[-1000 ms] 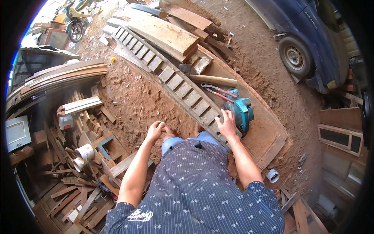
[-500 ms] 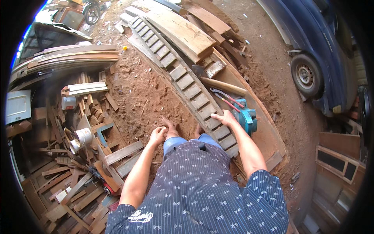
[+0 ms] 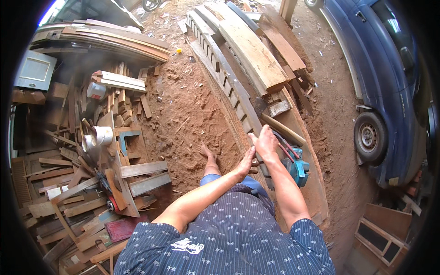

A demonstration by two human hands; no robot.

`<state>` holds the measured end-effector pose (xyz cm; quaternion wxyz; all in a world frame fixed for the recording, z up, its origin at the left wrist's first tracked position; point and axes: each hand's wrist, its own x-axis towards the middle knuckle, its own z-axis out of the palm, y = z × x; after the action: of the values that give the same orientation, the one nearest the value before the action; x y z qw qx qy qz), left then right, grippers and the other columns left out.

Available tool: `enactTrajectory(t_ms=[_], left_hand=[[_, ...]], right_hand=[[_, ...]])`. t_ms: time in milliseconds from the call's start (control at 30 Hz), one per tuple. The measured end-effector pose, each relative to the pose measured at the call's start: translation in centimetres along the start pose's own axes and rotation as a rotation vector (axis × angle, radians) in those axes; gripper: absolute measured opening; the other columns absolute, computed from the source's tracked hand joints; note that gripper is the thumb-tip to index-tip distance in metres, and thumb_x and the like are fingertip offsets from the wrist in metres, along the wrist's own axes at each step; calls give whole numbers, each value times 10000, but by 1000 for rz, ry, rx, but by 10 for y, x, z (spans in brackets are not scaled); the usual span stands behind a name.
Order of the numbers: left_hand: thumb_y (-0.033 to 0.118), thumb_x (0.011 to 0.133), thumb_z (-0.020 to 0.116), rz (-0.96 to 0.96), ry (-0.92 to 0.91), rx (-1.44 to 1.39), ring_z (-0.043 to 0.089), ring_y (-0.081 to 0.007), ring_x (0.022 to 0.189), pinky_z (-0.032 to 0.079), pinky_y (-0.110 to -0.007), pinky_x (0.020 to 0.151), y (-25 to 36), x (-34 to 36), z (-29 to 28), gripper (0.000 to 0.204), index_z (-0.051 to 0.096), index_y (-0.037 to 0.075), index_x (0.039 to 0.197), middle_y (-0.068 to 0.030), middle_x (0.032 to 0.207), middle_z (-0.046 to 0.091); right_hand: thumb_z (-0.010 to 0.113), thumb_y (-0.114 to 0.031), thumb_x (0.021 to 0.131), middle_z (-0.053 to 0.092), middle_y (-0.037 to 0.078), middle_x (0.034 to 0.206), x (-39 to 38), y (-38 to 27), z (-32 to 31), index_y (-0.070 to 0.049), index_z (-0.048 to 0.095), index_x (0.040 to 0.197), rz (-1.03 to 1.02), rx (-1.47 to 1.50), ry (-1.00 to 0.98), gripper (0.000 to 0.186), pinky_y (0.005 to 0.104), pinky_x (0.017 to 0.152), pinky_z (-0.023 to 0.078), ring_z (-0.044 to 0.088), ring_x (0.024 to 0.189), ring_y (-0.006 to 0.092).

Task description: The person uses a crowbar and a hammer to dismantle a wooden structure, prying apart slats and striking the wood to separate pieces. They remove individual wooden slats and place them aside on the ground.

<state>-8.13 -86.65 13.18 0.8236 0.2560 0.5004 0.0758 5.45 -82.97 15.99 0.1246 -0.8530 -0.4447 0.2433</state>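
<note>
A long grey wooden board with a row of notches (image 3: 229, 82) is tilted up on its edge on top of a plank stack in front of me. My right hand (image 3: 266, 143) is closed over its upper edge near the close end. Lower down, my left hand (image 3: 246, 163) grips the same board from its left side, the fingers partly hidden. Just right of my right hand lie pincers with red handles (image 3: 288, 150), a teal power tool (image 3: 299, 170) and a wooden tool handle (image 3: 283, 128).
Thick planks (image 3: 247, 46) lie stacked beyond the board. Scrap wood (image 3: 87, 192) heaps up at the left, with white buckets (image 3: 101, 135) among it. A blue vehicle (image 3: 389, 91) stands at the right. Reddish dirt (image 3: 183, 110) covers the ground between.
The notched board has turned from lying flat to standing on its edge. My left hand has come across to the right, onto the board. The view has shifted too.
</note>
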Motion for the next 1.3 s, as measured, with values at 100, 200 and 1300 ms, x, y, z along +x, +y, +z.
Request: enactTrajectory(t_ms=[100, 200, 1300], left_hand=[[705, 987, 361, 64, -74, -215, 472, -345, 1334, 426, -554, 1043, -11, 37, -30, 823, 309, 115, 1558, -166, 1549, 388], [650, 1024, 322, 105, -84, -196, 498, -291, 1318, 440, -510, 1039, 2, 37, -20, 754, 328, 110, 1550, -133, 1537, 421], [688, 805, 705, 288, 384, 763, 274, -365, 1495, 248, -424, 1222, 102, 90, -12, 1244, 61, -44, 1577, -319, 1575, 282]], right_hand=[[770, -383, 845, 629, 261, 1105, 21, -28, 19, 29, 496, 1137, -101, -70, -6, 575, 504, 832, 557, 678, 983, 430], [767, -359, 851, 633, 255, 1078, 33, -21, 30, 18, 496, 1127, -98, -77, -24, 541, 502, 817, 563, 679, 970, 428], [587, -230, 977, 506, 177, 1177, 11, 180, 51, -148, 471, 1279, -146, -436, -61, 333, 494, 844, 572, 649, 985, 370]])
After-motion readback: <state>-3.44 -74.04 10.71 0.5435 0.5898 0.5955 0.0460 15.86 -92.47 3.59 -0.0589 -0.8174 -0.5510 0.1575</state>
